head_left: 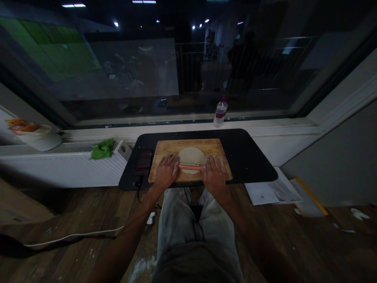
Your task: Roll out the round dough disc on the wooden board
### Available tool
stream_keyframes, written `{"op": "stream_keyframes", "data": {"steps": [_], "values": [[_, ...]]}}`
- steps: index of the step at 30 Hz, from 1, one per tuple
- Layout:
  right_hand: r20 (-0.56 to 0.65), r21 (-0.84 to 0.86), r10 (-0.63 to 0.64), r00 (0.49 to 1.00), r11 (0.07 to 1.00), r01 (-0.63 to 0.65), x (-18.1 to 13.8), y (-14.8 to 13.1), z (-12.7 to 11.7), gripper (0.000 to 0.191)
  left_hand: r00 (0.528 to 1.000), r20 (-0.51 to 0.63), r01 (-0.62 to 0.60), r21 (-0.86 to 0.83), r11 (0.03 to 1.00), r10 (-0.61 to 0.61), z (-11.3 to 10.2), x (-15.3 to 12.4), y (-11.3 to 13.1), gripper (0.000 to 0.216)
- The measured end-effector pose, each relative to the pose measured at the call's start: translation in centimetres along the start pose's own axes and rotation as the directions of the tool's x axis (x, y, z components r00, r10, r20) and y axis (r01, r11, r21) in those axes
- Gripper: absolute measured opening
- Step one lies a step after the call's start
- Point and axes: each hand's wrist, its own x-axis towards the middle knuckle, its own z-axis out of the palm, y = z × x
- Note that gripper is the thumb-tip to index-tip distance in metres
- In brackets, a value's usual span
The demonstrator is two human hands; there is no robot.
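A flat round of pale dough lies on a wooden board set on a black table. A thin reddish rolling pin rests across the dough's near edge. My left hand lies flat on the pin's left end, fingers stretched forward. My right hand presses flat on its right end, fingers also stretched out. The pin's ends are hidden under my palms.
A water bottle stands on the window ledge behind the table. A dark device sits left of the board. A green cloth lies on the white radiator, papers on the floor at right, a white cable at left.
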Motion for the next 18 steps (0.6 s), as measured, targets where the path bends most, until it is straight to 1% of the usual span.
{"op": "stream_keyframes", "data": {"steps": [4, 13, 16, 18], "values": [[-0.069, 0.043, -0.015, 0.998, 0.999, 0.018, -1.1, 0.1, 0.2, 0.053, 0.999, -0.032, 0.0, -0.011, 1.0, 0.0, 0.1, -0.7, 0.2, 0.052], [-0.158, 0.076, -0.052, 0.986, 0.995, 0.064, -3.7, -0.2, 0.6, 0.054, 0.994, -0.105, -0.002, -0.005, 1.0, 0.002, 0.4, -2.7, 0.7, 0.052], [-0.148, 0.075, -0.061, 0.987, 0.995, 0.073, -3.5, 0.1, 0.7, 0.056, 0.994, -0.106, 0.008, 0.008, 1.0, -0.007, 0.7, -2.7, 0.8, 0.055], [-0.12, 0.066, -0.07, 0.99, 0.995, 0.079, -2.7, 0.5, 0.7, 0.056, 0.995, -0.1, 0.026, 0.016, 1.0, -0.024, 0.9, -2.2, 0.9, 0.057]]}}
